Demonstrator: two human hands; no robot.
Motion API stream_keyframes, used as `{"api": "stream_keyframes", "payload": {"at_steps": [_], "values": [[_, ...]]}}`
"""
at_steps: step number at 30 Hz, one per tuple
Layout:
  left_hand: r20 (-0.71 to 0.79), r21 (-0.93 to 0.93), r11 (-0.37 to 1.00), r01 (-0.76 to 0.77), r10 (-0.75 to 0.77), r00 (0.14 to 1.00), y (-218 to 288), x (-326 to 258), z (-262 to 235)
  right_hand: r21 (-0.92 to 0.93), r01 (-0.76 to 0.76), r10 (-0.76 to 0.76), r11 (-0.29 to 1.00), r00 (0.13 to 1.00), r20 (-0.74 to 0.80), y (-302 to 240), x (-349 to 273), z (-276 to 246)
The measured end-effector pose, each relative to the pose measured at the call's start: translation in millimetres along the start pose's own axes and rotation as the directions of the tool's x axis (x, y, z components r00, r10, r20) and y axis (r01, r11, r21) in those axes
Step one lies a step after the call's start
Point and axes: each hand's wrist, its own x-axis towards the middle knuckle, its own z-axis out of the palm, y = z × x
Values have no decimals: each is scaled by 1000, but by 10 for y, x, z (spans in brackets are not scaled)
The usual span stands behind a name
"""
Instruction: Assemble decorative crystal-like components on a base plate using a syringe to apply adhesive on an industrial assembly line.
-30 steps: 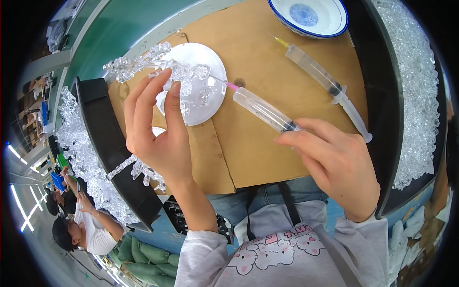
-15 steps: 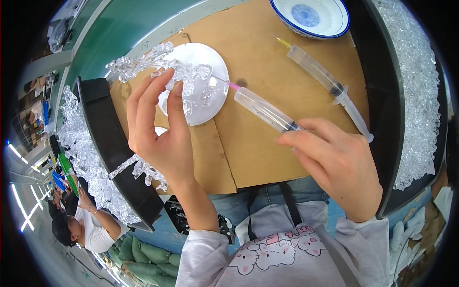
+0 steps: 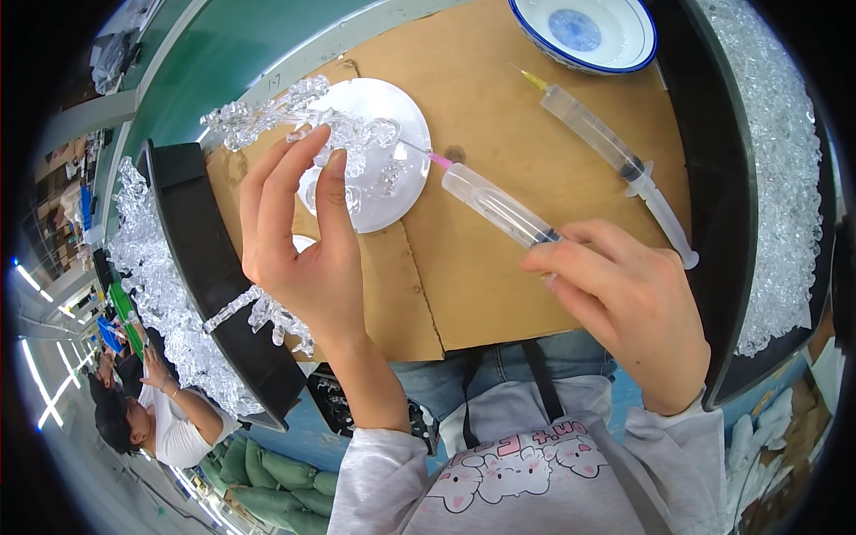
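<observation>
One pink-tipped syringe gripped in the right hand; one clear branched piece pinched in the left hand, over a white round dish. Beyond the cardboard edges, left bin heaped with clear branched stock, right bin filled with small clear bits. Farthest, blue-rimmed bowl; contents not discernible.

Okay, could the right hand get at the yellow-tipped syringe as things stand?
Probably not without freeing itself first: the right hand already grips the pink-tipped syringe. Otherwise the way looks open, as the yellow-tipped syringe lies uncovered on the cardboard, just beyond that hand.
</observation>
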Motion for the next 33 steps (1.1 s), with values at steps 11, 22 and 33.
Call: {"api": "stream_keyframes", "payload": {"at_steps": [11, 22, 33], "values": [[3, -1, 1000, 0, 0, 1000, 11, 1, 9, 36, -9, 8, 999, 1000, 14, 41, 1, 15], [-35, -41, 999, 18, -20, 999, 34, 12, 35, 66, -10, 10, 998, 1000, 1, 54, -1, 31], [-25, -17, 1000, 18, -18, 1000, 25, 7, 32, 98, 3, -2, 995, 1000, -12, 81, 13, 62]]}}
